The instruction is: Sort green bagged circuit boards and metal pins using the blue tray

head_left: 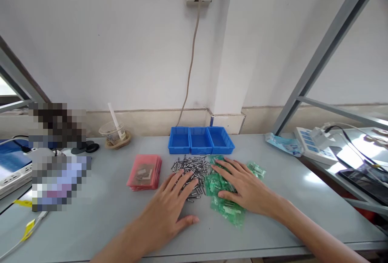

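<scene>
My left hand lies palm down with its fingers spread, the fingertips over the near left part of a loose pile of small metal pins. Flat over several green plastic bags rests my right hand, fingers apart; small metal pieces show through the film. Part of the bags is hidden under that hand. To the left stands a stack of red plastic bags with small parts inside the top one. Behind the pile, three blue bins sit side by side.
At the back left is a clear plastic cup with a straw, on a round holder. Power strips lie at the far left and right. A light-blue packet is near the right frame post. A cord hangs down the wall.
</scene>
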Motion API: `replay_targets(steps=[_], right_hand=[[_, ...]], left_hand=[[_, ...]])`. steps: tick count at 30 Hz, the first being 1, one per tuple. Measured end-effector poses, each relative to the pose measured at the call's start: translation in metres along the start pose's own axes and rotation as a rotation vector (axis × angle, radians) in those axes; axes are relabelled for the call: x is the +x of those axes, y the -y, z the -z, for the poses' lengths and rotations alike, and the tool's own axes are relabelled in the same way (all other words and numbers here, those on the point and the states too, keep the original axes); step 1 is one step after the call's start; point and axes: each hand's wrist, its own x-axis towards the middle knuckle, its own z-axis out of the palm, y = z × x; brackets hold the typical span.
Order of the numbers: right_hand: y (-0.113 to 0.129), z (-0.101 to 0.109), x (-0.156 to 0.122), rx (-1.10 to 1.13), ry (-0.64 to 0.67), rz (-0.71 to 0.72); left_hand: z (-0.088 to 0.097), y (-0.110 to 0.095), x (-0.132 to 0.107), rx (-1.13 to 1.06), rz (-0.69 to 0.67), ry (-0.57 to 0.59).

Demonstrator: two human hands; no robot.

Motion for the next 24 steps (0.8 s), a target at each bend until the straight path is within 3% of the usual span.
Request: replay_targets(steps=[5, 12, 16, 18, 20, 22, 24], right_hand=[[-0.012, 0.004, -0.005, 0.002, 0.021, -0.018], [-0.016, 0.011, -0.001, 0.005, 0.017, -0.018], [0.002, 0.031, 0.018, 0.020, -0.065, 0.024], [0.010, 0.043, 0.032, 0.047, -0.093, 0.053], [0.016, 0.051, 0.046, 0.064, -0.131, 0.050], [0.017, 0.055, 0.059, 0.090, -0.190, 0.013], [0.018, 0.054, 0.072, 0.149, -0.241, -0.033]], left_hand=[[-0.020, 0.005, 0.013, 0.013, 0.031, -0.010], [-0.028, 0.004, 0.020, -0.002, 0.083, 0.033], [0.000, 0.009, 0.026, 0.056, 0.065, -0.043], [0.024, 0.027, 0.026, 0.106, 0.127, -0.093], [0.045, 0.053, 0.022, 0.138, 0.287, -0.159], [0.056, 0.079, 0.015, 0.101, 0.455, -0.121], [0.056, 0.096, 0.007, -0.013, 0.523, 0.015]])
